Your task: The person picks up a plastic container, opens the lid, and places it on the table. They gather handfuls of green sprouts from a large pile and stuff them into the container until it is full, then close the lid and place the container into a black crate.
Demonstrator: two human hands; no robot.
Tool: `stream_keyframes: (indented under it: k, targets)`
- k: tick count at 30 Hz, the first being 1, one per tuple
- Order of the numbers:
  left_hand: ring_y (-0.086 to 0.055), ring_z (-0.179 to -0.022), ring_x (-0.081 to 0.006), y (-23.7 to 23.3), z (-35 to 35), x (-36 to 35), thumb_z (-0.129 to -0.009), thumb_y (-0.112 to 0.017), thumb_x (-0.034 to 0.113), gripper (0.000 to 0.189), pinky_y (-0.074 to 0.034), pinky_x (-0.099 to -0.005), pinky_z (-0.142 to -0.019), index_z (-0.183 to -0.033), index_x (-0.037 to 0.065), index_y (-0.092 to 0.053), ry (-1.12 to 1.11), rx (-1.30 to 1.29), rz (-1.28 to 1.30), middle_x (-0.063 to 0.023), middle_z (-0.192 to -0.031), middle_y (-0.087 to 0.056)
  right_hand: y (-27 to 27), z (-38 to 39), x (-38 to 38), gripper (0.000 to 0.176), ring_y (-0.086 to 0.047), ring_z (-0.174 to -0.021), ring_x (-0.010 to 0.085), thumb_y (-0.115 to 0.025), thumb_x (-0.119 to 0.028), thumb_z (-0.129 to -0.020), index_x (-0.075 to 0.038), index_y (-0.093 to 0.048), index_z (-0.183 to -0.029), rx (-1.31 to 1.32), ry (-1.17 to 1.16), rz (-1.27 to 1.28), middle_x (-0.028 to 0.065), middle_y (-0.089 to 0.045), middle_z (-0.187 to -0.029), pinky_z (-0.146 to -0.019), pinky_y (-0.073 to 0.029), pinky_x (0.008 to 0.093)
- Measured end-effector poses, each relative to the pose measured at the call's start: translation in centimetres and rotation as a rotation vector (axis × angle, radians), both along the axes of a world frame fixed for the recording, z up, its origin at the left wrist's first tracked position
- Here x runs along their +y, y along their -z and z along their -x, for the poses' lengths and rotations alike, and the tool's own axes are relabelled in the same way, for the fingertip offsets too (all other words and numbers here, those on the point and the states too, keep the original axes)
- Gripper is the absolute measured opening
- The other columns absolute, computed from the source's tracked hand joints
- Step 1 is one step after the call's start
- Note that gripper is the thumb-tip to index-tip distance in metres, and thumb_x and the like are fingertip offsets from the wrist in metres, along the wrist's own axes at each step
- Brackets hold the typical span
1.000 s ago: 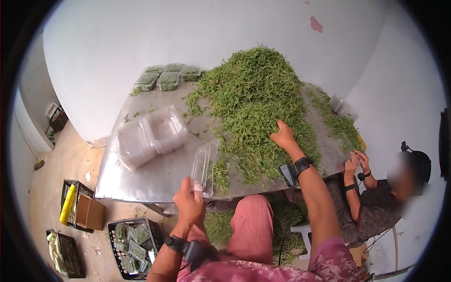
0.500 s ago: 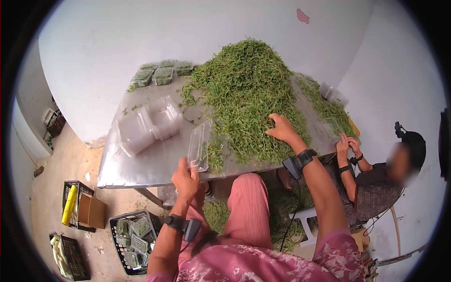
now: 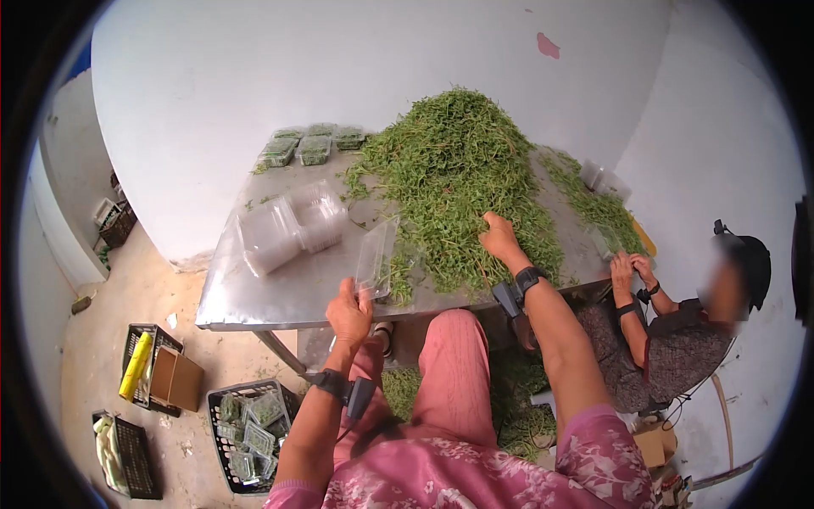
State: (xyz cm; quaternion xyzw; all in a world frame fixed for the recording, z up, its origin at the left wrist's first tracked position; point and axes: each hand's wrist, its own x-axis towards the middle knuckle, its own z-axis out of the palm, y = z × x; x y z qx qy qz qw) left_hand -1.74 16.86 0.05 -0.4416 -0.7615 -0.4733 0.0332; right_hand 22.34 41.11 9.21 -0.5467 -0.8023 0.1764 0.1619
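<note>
My left hand (image 3: 348,312) grips the edge of an open clear plastic clamshell box (image 3: 375,254) at the table's front edge. Some leafy green sprigs (image 3: 400,280) lie in or against the right part of this box. My right hand (image 3: 502,237) is at the front slope of a tall heap of leafy greens (image 3: 458,161), its fingers curled together on the sprigs. How much it grasps is hidden. Left of the held box, nested clear clamshell boxes (image 3: 292,225) lie open on the metal table (image 3: 233,297).
Filled clamshell boxes (image 3: 315,150) stand at the table's back left. A co-worker (image 3: 678,339) sits at the right, hands by another clear box (image 3: 604,240). On the floor are a black crate (image 3: 222,458) of packed boxes and a crate with a yellow roll (image 3: 136,366).
My right hand's fingers have closed at the heap; before, thumb and fingers were apart. The view has shifted slightly, and my left hand still grips the box.
</note>
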Motion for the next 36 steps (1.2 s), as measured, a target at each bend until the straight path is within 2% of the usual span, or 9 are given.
stream_keyframes:
  k: [3,7,10,11,19,22,23,32,36]
  targets:
    - [-0.063,-0.072,-0.0439,0.3,-0.2,0.2,-0.087,-0.057,0.029,0.027,-0.048,-0.0517,-0.065,-0.106,0.009,-0.055,-0.014,0.032,-0.019,-0.0192,-0.073,-0.066,-2.2,-0.7,-0.7,0.042,-0.062,-0.090,0.0345,-0.062,-0.009,-0.090,-0.005,-0.052,-0.130,0.160,0.045,-0.065,0.0196,-0.062,-0.109,-0.072,-0.051,0.0510]
    - [-0.062,-0.071,-0.0442,0.8,0.1,0.5,-0.088,-0.056,0.030,0.027,-0.048,-0.0522,-0.065,-0.105,0.010,-0.054,-0.024,0.057,-0.025,-0.0190,-0.073,-0.066,-3.3,-1.0,-0.3,0.040,-0.063,-0.081,0.0297,-0.066,-0.013,-0.087,-0.005,-0.055,-0.125,0.236,0.096,-0.180,0.0177,-0.064,-0.102,-0.068,-0.051,0.0481]
    - [-0.062,-0.071,-0.0443,0.7,-0.1,0.4,-0.088,-0.056,0.030,0.026,-0.048,-0.0526,-0.064,-0.105,0.010,-0.054,-0.031,0.052,-0.032,-0.0188,-0.072,-0.066,-4.0,-0.9,-0.9,0.035,-0.064,-0.080,0.0317,-0.065,-0.007,-0.086,-0.002,-0.057,-0.119,0.365,0.022,-0.448,0.0193,-0.062,-0.104,-0.067,-0.050,0.0463]
    - [-0.062,-0.070,-0.0442,0.6,-0.1,0.3,-0.088,-0.056,0.030,0.026,-0.048,-0.0527,-0.064,-0.105,0.010,-0.054,-0.031,0.047,-0.030,-0.0188,-0.072,-0.066,-4.5,-1.0,-0.9,0.033,-0.063,-0.093,0.0332,-0.067,-0.010,-0.085,-0.001,-0.057,-0.115,0.347,0.037,-0.450,0.0197,-0.060,-0.112,-0.072,-0.051,0.0466]
    - [-0.062,-0.070,-0.0446,0.8,0.0,0.3,-0.087,-0.057,0.029,0.025,-0.047,-0.0523,-0.062,-0.103,0.010,-0.054,-0.024,0.057,-0.071,-0.0190,-0.072,-0.065,-3.6,-2.9,-0.5,0.043,-0.059,-0.111,0.0332,-0.072,-0.018,-0.081,-0.005,-0.060,-0.120,0.057,-0.140,-0.194,0.0192,-0.059,-0.124,-0.090,-0.051,0.0467]
    - [-0.062,-0.070,-0.0444,0.6,-0.1,0.2,-0.087,-0.057,0.029,0.024,-0.047,-0.0521,-0.062,-0.103,0.011,-0.055,-0.013,0.041,-0.073,-0.0191,-0.072,-0.065,-4.7,-3.3,-1.1,0.029,-0.067,-0.096,0.0294,-0.072,-0.018,-0.081,-0.003,-0.067,-0.105,0.144,-0.044,-0.178,0.0167,-0.069,-0.103,-0.082,-0.053,0.0422]
    - [-0.062,-0.070,-0.0443,0.4,-0.1,0.1,-0.088,-0.057,0.030,0.024,-0.047,-0.0520,-0.062,-0.102,0.011,-0.055,-0.007,0.035,-0.076,-0.0191,-0.072,-0.065,-4.3,-3.5,-1.3,0.020,-0.068,-0.077,0.0263,-0.072,-0.020,-0.081,-0.002,-0.068,-0.089,0.179,-0.084,-0.259,0.0140,-0.070,-0.083,-0.072,-0.053,0.0384]
    - [-0.062,-0.069,-0.0430,0.0,-0.2,0.0,-0.090,-0.056,0.030,0.023,-0.048,-0.0512,-0.062,-0.103,0.011,-0.057,0.001,0.010,-0.024,-0.0184,-0.070,-0.064,-3.9,-1.3,-5.3,0.023,-0.061,-0.066,0.0190,-0.073,-0.023,-0.080,-0.001,-0.065,-0.083,-0.043,-0.019,-0.154,0.0102,-0.066,-0.072,-0.062,-0.049,0.0352]
    - [-0.063,-0.068,-0.0428,-0.2,-0.2,-0.3,-0.091,-0.056,0.030,0.023,-0.048,-0.0508,-0.062,-0.102,0.011,-0.057,0.020,0.006,-0.065,-0.0183,-0.070,-0.065,-2.1,-1.0,-5.7,0.021,-0.062,-0.064,0.0222,-0.074,-0.017,-0.076,0.000,-0.064,-0.085,0.093,-0.145,-0.191,0.0113,-0.064,-0.069,-0.061,-0.049,0.0374]
